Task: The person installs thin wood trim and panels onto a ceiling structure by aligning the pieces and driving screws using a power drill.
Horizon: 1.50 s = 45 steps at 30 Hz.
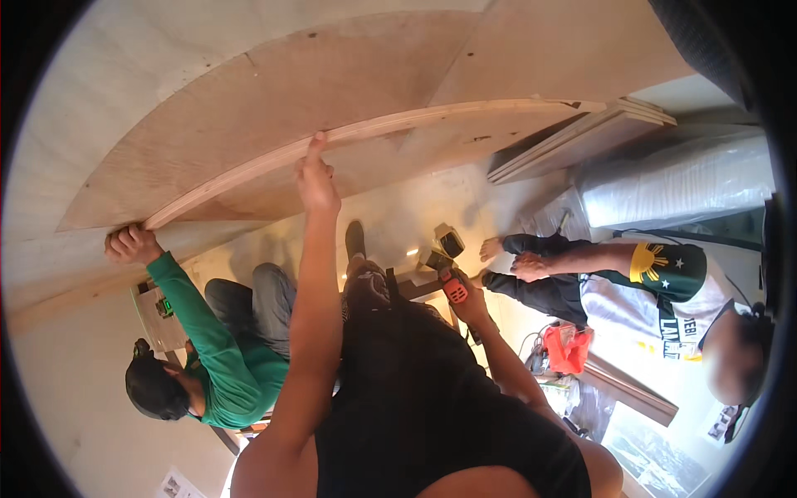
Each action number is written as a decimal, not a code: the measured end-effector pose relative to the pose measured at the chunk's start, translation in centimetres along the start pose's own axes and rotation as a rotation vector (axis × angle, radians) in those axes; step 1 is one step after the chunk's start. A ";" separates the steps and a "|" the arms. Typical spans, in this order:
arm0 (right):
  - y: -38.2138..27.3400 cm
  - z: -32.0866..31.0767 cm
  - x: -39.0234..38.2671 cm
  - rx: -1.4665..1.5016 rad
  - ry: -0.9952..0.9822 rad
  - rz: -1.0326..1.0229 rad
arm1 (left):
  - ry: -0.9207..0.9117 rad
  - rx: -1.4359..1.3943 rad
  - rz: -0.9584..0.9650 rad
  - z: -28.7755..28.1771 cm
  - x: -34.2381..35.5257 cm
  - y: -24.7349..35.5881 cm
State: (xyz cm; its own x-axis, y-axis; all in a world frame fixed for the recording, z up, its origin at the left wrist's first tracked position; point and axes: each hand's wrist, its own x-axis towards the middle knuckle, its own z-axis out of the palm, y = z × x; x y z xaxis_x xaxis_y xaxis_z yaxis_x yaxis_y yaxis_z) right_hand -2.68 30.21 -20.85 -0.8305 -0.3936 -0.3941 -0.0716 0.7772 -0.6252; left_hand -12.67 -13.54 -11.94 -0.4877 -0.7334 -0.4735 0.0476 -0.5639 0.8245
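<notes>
A long, thin curved wooden strip (249, 169) bows across a plywood panel (332, 75). My left hand (317, 178) reaches up to it, one finger stretched out against the strip and the others loosely curled. Down by my right side, my right hand (473, 305) is closed around a red and black power tool (454, 287). A yellow and black part (440, 249) shows just beyond the tool; whether it belongs to it I cannot tell. At the strip's left end, a co-worker's hand (133, 246) presses against the panel.
A co-worker in green (241, 365) crouches at left; another person (631, 286) sits at right, feet near my tool. Stacked boards (581, 137) and a plastic-wrapped bundle (677, 183) lie at upper right. A red tool or case (567, 349) and a wooden beam (631, 390) sit at lower right.
</notes>
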 end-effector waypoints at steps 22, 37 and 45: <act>8.8 -1.7 -10.2 0.037 0.208 0.532 | -0.121 0.010 -0.108 18.6 0.6 -9.5; 18.8 -6.5 -4.6 0.031 0.303 0.217 | -0.289 0.575 0.003 21.0 1.9 -14.6; 21.9 -10.8 2.9 0.344 0.009 0.105 | -0.132 0.690 -0.225 2.4 -9.2 -17.5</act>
State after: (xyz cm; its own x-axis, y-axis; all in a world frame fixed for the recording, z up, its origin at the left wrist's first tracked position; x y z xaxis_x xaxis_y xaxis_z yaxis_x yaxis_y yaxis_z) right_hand -12.65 51.34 -28.41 -0.8282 -0.3150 -0.4635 0.2035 0.6016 -0.7724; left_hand -11.13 4.03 -21.27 -0.5240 -0.5517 -0.6489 -0.6039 -0.2967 0.7398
